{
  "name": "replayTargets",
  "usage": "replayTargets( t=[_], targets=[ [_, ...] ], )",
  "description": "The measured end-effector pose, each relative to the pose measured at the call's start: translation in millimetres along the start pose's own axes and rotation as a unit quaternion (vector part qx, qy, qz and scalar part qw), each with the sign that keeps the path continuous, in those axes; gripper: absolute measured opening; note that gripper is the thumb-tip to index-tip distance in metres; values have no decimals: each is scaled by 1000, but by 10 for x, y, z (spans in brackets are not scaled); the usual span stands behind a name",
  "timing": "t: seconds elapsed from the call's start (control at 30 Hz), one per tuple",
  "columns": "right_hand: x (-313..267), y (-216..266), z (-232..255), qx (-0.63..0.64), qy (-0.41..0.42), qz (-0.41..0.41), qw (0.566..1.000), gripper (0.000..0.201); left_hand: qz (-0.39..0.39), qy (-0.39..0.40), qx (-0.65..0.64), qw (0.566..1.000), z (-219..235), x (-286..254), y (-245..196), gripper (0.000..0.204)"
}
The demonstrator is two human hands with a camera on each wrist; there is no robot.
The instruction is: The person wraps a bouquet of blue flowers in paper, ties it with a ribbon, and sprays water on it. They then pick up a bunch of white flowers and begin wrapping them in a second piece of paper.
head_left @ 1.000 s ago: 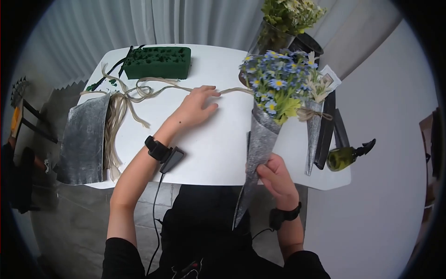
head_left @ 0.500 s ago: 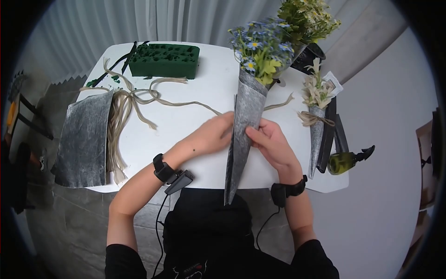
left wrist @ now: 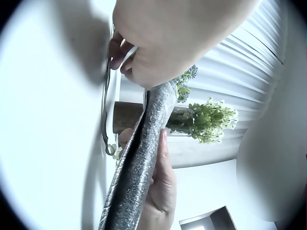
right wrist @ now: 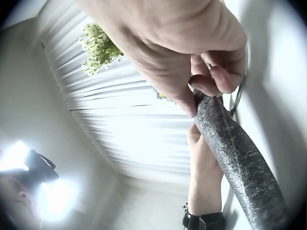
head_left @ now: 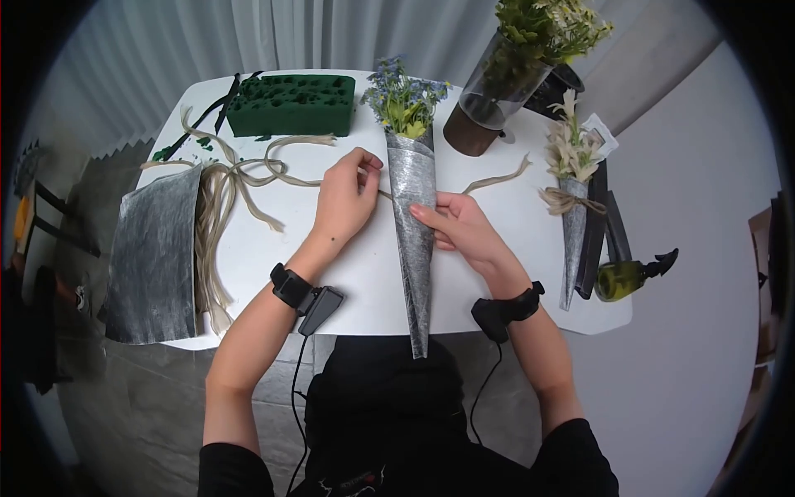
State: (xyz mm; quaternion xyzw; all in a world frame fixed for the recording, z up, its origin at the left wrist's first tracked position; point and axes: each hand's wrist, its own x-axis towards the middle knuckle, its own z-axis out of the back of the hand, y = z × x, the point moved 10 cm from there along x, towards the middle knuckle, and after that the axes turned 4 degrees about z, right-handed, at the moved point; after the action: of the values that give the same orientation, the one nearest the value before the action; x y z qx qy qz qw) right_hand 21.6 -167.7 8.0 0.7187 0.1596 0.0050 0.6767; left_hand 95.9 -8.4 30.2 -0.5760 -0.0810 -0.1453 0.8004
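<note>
Upright in the head view, the grey wrapped cone (head_left: 414, 190) holds blue flowers (head_left: 406, 95) at its top. My right hand (head_left: 468, 228) grips its right side, thumb across the front; the right wrist view shows my right hand (right wrist: 182, 43) with thumb and fingers round the wrap (right wrist: 240, 167). Left of the cone, my left hand (head_left: 348, 195) is loosely bent beside the beige cord (head_left: 497, 178), which passes behind the cone. The left wrist view shows the left hand's fingertips (left wrist: 115, 62) close against the cord (left wrist: 105, 105), with a gap beside the thumb; whether they touch it is unclear.
Back left are a green foam block (head_left: 290, 106) and black ribbon. A grey sheet (head_left: 153, 257) and a cord bundle (head_left: 214, 240) lie left. A flower vase (head_left: 497, 91), a small tied cone (head_left: 571, 232) and a green bottle (head_left: 619, 282) stand or lie right.
The cone has turned more upright, its flowers shifting left and its lower tip coming up. My left hand has drawn back left from behind the cone; my right hand keeps its grip.
</note>
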Motion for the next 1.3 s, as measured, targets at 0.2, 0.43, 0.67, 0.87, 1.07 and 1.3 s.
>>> replayTargets(
  t=[0.2, 0.43, 0.67, 0.87, 1.07, 1.3],
  targets=[
    [139, -94, -98, 6, -3, -1, 1000, 27, 8, 12, -107, 994, -133, 49, 321, 15],
    [187, -150, -55, -32, -36, 17, 999, 30, 105, -86, -235, 962, 49, -6, 306, 16],
    [231, -208, 44, -40, -41, 18, 998, 37, 15, -2, -103, 995, -115, 13, 162, 20],
    [212, -55, 207, -119, -116, 105, 980, 67, -36, 51, -25, 998, -205, -91, -83, 23],
    [224, -62, 223, -134, -113, 103, 979, 71, -21, 59, -57, 996, -227, -97, -128, 15],
    [179, -43, 226, -67, -124, 97, 985, 70, -77, -7, 154, 985, 26, -51, -154, 12]
  ],
)
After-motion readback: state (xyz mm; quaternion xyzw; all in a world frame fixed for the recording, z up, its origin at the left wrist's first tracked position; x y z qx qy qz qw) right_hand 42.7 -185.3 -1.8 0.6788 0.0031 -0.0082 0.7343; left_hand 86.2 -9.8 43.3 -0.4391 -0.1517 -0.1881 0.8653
